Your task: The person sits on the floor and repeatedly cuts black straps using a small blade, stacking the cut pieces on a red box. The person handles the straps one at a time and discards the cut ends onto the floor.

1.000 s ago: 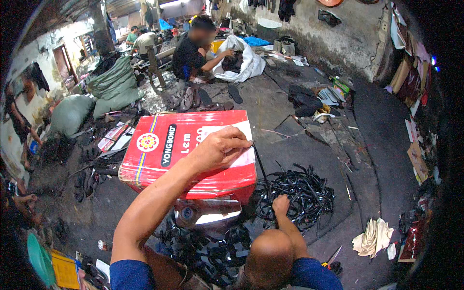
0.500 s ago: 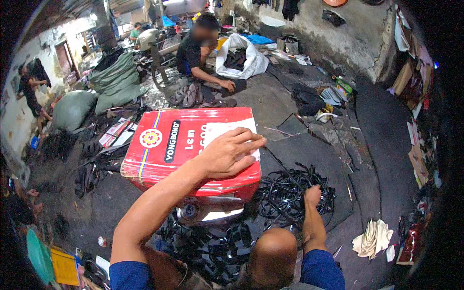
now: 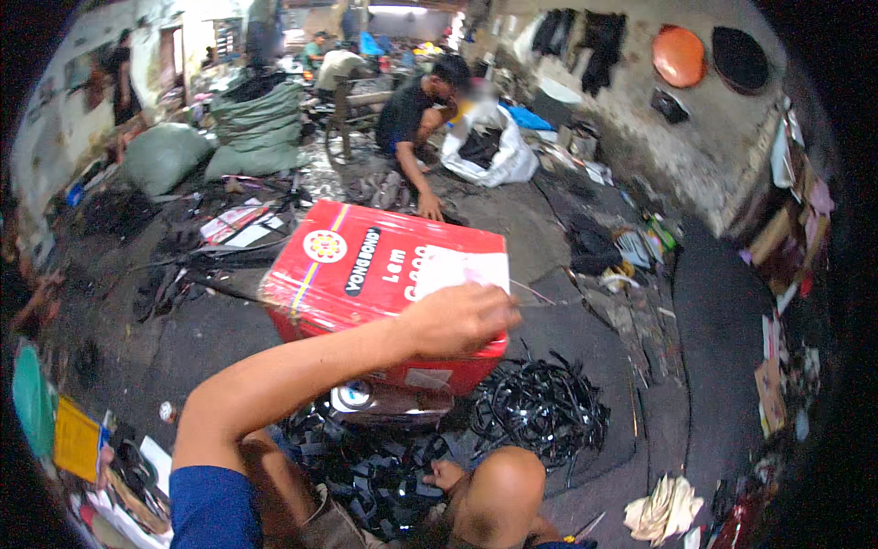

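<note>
A red cardboard box point(image 3: 315, 293) stands in front of me, with white paper point(image 3: 466, 265) on its top. My left hand point(image 3: 462, 318) is over the box's near right edge, its fingers curled and blurred; anything in them cannot be made out. Low between my knees, my right hand point(image 3: 445, 475) reaches to a heap of short glossy black pieces point(image 3: 384, 489), fingers drawn together. What it pinches is too small to name. A tangled pile of black strips point(image 3: 540, 412) lies right of the box. Against the box's near side rests a silvery tin point(image 3: 355, 396).
Beyond the box a person point(image 3: 425, 119) crouches beside a white sack point(image 3: 498, 151). Green sacks point(image 3: 256, 128) stand far left. Crumpled beige cloth point(image 3: 665, 509) lies at the lower right. A yellow panel point(image 3: 78, 439) and a green round item point(image 3: 34, 393) are at the left.
My right hand has left the strip pile for the black pieces between my knees. My left hand, spread on the box before, is now curled nearer its edge. The view has shifted.
</note>
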{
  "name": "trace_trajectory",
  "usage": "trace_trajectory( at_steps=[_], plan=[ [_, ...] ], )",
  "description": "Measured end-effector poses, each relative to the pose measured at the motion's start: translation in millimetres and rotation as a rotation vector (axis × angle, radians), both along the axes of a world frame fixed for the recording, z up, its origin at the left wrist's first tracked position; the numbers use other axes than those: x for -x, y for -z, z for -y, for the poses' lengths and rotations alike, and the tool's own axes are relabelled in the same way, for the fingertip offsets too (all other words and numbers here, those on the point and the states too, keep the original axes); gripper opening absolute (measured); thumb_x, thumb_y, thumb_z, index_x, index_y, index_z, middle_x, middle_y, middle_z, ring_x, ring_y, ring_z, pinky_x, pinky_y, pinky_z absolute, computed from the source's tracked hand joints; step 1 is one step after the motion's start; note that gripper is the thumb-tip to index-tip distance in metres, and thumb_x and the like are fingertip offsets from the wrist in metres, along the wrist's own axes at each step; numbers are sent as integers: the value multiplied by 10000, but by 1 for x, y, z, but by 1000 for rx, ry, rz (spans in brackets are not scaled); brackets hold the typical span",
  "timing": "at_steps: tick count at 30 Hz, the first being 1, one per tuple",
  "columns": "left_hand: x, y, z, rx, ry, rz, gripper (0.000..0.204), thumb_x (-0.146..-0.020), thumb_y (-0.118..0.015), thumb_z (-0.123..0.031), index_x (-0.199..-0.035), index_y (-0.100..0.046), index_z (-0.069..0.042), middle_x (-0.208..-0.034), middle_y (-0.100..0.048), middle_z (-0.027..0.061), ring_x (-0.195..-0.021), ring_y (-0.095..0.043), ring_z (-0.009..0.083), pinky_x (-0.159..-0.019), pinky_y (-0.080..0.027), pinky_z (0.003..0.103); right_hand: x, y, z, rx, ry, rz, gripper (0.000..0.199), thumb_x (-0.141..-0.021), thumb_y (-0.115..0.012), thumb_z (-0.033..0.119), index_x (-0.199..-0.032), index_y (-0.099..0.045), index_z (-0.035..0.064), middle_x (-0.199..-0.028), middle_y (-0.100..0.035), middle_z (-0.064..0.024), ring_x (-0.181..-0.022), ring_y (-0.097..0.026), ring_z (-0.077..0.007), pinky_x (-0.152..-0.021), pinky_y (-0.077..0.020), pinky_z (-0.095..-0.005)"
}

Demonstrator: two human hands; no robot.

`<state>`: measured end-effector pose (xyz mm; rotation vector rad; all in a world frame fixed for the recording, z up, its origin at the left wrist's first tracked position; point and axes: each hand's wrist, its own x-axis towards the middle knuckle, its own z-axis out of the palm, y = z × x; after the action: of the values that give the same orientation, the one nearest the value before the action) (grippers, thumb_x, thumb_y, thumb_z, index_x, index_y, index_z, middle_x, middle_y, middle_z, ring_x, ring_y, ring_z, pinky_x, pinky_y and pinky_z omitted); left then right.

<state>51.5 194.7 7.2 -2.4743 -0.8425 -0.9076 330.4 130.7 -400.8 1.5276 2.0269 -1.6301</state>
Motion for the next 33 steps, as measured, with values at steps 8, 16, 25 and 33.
trace_trajectory(
  at_steps=[8,16,25,33],
  plan=[
    [-26,8,149,548,15,14,539,-903,-702,-283,-1342,-589,8,-1154,-629,161,-1098,-644,301,-924,-544,397,21,-122,-59,56,-492,-267,370,-896,-773,408,-1032,-772,65,-960,-765,-81,-858,-678,-158,-787,-540,-349],
    [-9,-15,141,1066,212,757,890,-871,-827,-374,-1545,-380,-2,-1456,-541,208,-1348,-536,317,-1119,-444,446,71,-465,-39,132,-741,-508,288,-1066,-602,272,-1110,-685,0,-862,-680,-19,-731,-634,-86,-649,-522,-270],
    [26,-37,147,1197,44,1280,251,-981,-710,-315,-1004,-742,-66,-784,-642,-33,-706,-568,57,-648,-446,238,89,-519,-42,-81,-230,-674,298,-1005,-682,348,-928,-731,65,-738,-650,40,-536,-505,-41,-466,-382,-214],
    [86,-41,152,845,-140,1337,112,-898,-777,-93,-809,-716,-63,-791,-696,-19,-748,-607,50,-715,-488,236,64,-501,-63,-217,-128,-522,239,-942,-747,305,-942,-726,67,-770,-612,67,-634,-504,-19,-505,-345,-187]
  ],
)
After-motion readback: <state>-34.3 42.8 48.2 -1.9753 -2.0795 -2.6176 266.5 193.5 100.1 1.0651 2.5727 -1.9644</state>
